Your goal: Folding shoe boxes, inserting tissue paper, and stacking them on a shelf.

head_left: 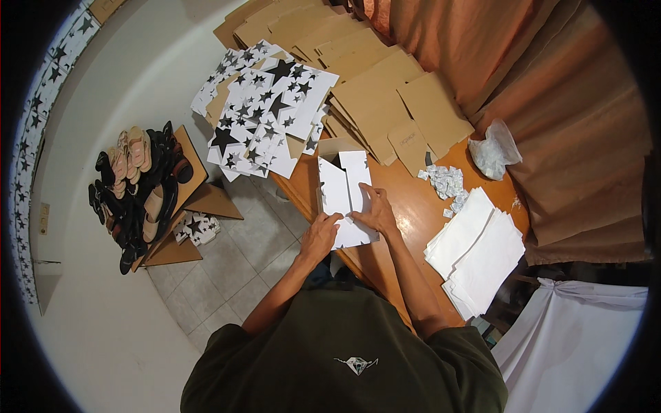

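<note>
A partly folded white cardboard box (335,191) with black stars along its sides lies on the front edge of the wooden table, its inner flaps turned inward. My left hand (320,235) grips the box's left side near its front end, fingertips on the edge. On the right side my right hand (376,210) holds the box, with the index finger along a flap and the thumb bent in toward the middle. Both thumbs come close together at the near flap. The underside of the box is hidden.
Star-printed flat cartons (265,113) and brown cardboard sheets (385,103) are stacked at the back. Small white sachets (447,182), a plastic bag (494,153) and white paper sheets (475,251) lie on the right. Shoes (144,186) are heaped on a brown carton at left.
</note>
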{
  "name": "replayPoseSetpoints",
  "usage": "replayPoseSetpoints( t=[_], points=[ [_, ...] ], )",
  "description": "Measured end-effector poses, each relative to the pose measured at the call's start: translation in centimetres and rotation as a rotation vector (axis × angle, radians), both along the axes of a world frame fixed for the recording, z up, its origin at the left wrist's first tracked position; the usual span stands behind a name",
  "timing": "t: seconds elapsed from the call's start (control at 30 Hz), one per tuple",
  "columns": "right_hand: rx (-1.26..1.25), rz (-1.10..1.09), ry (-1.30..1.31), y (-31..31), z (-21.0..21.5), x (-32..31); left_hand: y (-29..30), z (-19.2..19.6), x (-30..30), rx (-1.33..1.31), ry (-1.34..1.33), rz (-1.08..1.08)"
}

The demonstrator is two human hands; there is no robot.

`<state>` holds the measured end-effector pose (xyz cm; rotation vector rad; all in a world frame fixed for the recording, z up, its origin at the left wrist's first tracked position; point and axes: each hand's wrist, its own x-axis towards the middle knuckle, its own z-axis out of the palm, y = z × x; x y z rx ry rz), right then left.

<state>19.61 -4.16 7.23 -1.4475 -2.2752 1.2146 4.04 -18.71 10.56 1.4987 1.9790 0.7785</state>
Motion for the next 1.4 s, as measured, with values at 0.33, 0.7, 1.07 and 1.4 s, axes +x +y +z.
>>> replayPoseSetpoints(
  t=[0.33,0.7,1.07,1.4],
  points=[
    [0.007,-0.007,0.121,0.1,-0.9,0.2,0.3,-0.1,-0.3,-0.034,0.179,-0.060],
    [0.054,0.011,-0.029,-0.4,-0.5,-0.6,-0.6,-1.7,0.2,0.014,0.286,-0.049],
    [0.028,-0.011,-0.082,-0.4,0.5,-1.1,-0.8,-2.3,-0.7,0.013,0.289,-0.134],
    [0.035,0.006,0.002,-0.9,-0.7,0.1,0.6,-2.0,-0.3,0.128,0.375,-0.062]
  ],
)
